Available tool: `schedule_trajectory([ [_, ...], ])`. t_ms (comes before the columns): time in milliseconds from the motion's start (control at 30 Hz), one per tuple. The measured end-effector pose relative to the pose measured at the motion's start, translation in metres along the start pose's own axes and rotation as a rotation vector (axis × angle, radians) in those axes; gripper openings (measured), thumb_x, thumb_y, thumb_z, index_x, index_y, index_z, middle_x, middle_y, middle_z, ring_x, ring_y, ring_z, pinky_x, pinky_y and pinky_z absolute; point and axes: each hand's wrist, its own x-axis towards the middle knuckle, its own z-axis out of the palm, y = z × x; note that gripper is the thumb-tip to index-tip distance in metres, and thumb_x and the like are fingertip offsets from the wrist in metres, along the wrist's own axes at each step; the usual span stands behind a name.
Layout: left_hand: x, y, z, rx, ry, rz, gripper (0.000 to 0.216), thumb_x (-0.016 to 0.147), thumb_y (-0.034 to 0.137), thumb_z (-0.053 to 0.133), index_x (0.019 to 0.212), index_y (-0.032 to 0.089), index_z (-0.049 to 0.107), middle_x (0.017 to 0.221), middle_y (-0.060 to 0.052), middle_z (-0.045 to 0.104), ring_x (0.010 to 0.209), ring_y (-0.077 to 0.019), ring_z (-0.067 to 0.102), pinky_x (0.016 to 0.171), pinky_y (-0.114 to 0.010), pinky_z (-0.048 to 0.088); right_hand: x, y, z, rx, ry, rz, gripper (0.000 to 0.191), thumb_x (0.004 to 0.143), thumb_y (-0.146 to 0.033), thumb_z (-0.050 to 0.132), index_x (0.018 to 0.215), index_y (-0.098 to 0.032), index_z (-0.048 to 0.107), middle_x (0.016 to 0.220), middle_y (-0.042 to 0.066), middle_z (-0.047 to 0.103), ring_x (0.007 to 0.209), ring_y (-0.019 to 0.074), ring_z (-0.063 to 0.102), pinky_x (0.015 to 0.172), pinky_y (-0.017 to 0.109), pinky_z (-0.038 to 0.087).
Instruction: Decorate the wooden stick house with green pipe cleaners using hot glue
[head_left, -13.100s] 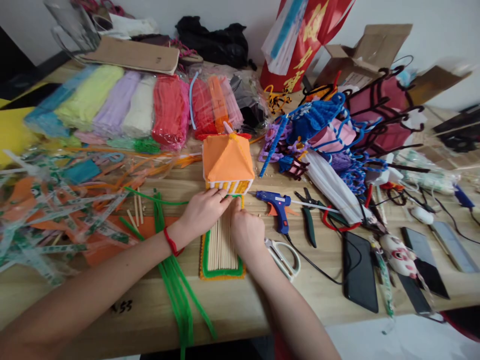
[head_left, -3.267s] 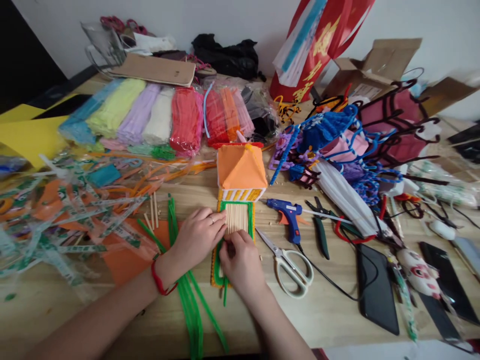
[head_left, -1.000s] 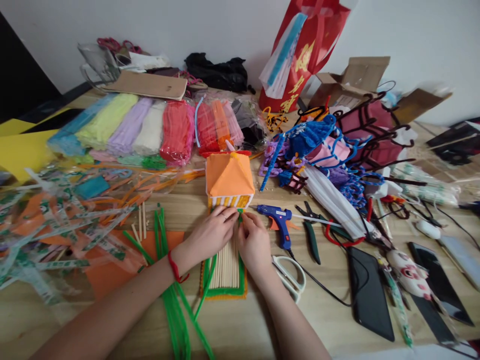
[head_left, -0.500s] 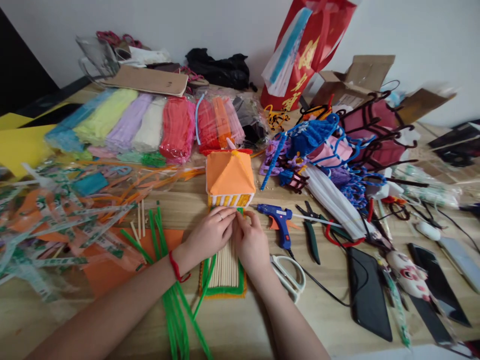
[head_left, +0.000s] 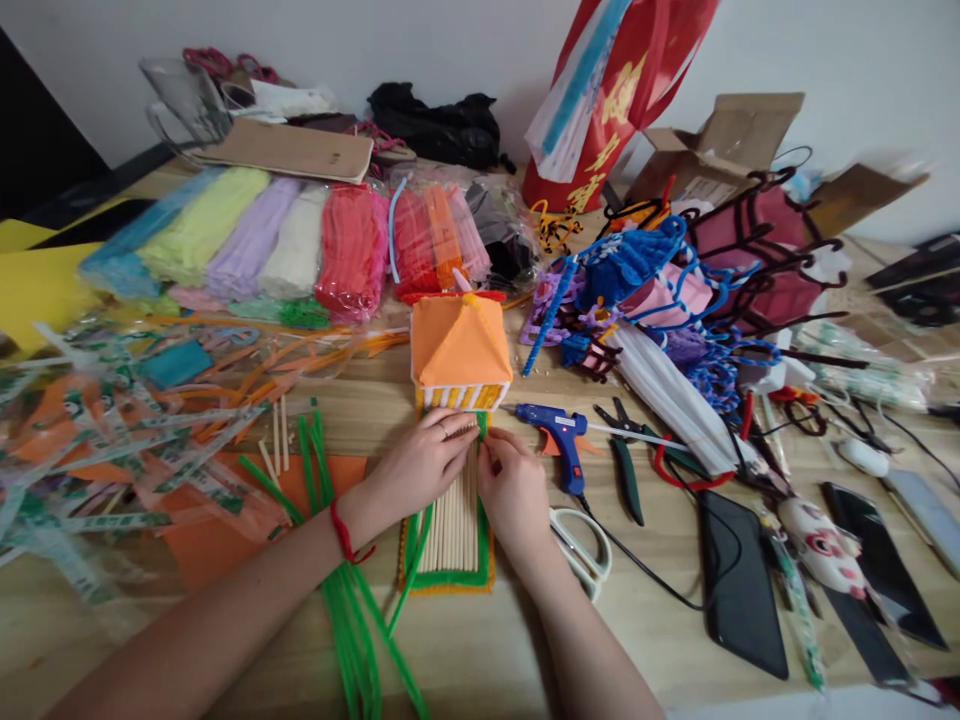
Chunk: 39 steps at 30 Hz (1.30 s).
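A panel of pale wooden sticks (head_left: 455, 530) with a green pipe-cleaner border (head_left: 454, 579) and an orange outer edge lies flat on the table. My left hand (head_left: 424, 462) reaches across its upper part, fingers closed together, tips at the green strip by the upper right corner. Thumb and fingers of my right hand (head_left: 516, 490) pinch that same green strip on the right side; the exact contact is partly hidden. Against the panel's far end stands a small house with an orange roof (head_left: 459, 345). A loose green strand (head_left: 411, 590) crosses the panel's lower left.
A bundle of green pipe cleaners (head_left: 349, 630) lies under my left forearm. To the right are a blue glue gun (head_left: 556, 435), pliers (head_left: 626, 460), white-handled scissors (head_left: 585, 550) and a phone (head_left: 742, 580). Packs of coloured pipe cleaners (head_left: 247, 235) sit behind, plastic wrappers (head_left: 112, 450) at left.
My right hand has shifted slightly right along the panel's edge, and a bit of green strip now shows between my hands. My left hand stays nearly in place.
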Motion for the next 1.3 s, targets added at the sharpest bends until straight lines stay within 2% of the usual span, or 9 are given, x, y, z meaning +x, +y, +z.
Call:
schedule_trajectory([
  [100, 0.0002, 0.0008, -0.0003, 0.021, -0.019, 0.015, 0.031, 0.09, 0.017, 0.046, 0.118, 0.017, 0.06, 0.124, -0.009, 0.059, 0.117, -0.0221, 0.049, 0.099, -0.043, 0.046, 0.0001, -0.0003, 0.0, -0.001, -0.012, 0.003, 0.023, 0.084, -0.016, 0.047, 0.082, -0.017, 0.07, 0.101, 0.01, 0.069, 0.09, 0.0196, 0.067, 0.08, 0.029, 0.051],
  [333, 0.0008, 0.0016, 0.0037, 0.032, 0.069, 0.002, 0.029, 0.089, 0.017, 0.046, 0.112, 0.012, 0.062, 0.115, -0.01, 0.064, 0.113, -0.0218, 0.053, 0.097, -0.041, 0.048, -0.0001, 0.0004, -0.0015, -0.011, -0.003, -0.006, 0.022, 0.083, -0.015, 0.048, 0.084, -0.015, 0.069, 0.1, 0.011, 0.069, 0.091, 0.0204, 0.066, 0.082, 0.03, 0.051],
  [700, 0.0047, 0.0032, -0.0007, 0.079, -0.077, -0.006, 0.035, 0.09, 0.017, 0.043, 0.122, 0.013, 0.055, 0.125, -0.011, 0.056, 0.115, -0.0231, 0.048, 0.098, -0.041, 0.046, 0.0004, 0.0004, -0.0006, -0.016, -0.029, -0.016, 0.024, 0.085, -0.015, 0.046, 0.086, -0.015, 0.069, 0.099, 0.011, 0.069, 0.09, 0.0195, 0.066, 0.08, 0.029, 0.052],
  [967, 0.0053, 0.0006, -0.0037, 0.012, -0.095, -0.013, 0.036, 0.089, 0.016, 0.045, 0.124, 0.017, 0.055, 0.126, -0.008, 0.057, 0.114, -0.0214, 0.048, 0.098, -0.039, 0.046, -0.0013, -0.0009, 0.0008, -0.034, -0.011, -0.018, 0.024, 0.087, -0.017, 0.045, 0.089, -0.016, 0.069, 0.1, 0.011, 0.068, 0.09, 0.0192, 0.066, 0.079, 0.029, 0.052],
  [1067, 0.0035, -0.0002, -0.0014, -0.022, -0.055, -0.022, 0.036, 0.088, 0.016, 0.046, 0.122, 0.017, 0.057, 0.122, -0.008, 0.06, 0.114, -0.021, 0.049, 0.098, -0.04, 0.046, -0.0011, -0.001, 0.0005, -0.035, -0.008, -0.021, 0.023, 0.086, -0.017, 0.045, 0.087, -0.016, 0.068, 0.1, 0.011, 0.068, 0.091, 0.0193, 0.066, 0.079, 0.029, 0.052],
  [1200, 0.0014, -0.0005, 0.0042, -0.074, 0.109, -0.057, 0.03, 0.088, 0.016, 0.046, 0.114, 0.016, 0.062, 0.115, -0.008, 0.064, 0.111, -0.0196, 0.053, 0.098, -0.038, 0.047, -0.0009, 0.0007, -0.0009, -0.01, -0.001, -0.024, 0.023, 0.085, -0.017, 0.047, 0.089, -0.015, 0.069, 0.1, 0.011, 0.068, 0.092, 0.0198, 0.066, 0.081, 0.029, 0.052],
  [1300, 0.0033, 0.0015, 0.0033, -0.043, 0.066, -0.05, 0.03, 0.089, 0.018, 0.046, 0.115, 0.016, 0.062, 0.115, -0.01, 0.062, 0.109, -0.0216, 0.053, 0.095, -0.041, 0.048, -0.0013, 0.0017, -0.0012, -0.003, -0.013, -0.019, 0.023, 0.085, -0.018, 0.047, 0.091, -0.016, 0.069, 0.101, 0.011, 0.068, 0.091, 0.0196, 0.066, 0.08, 0.029, 0.052],
])
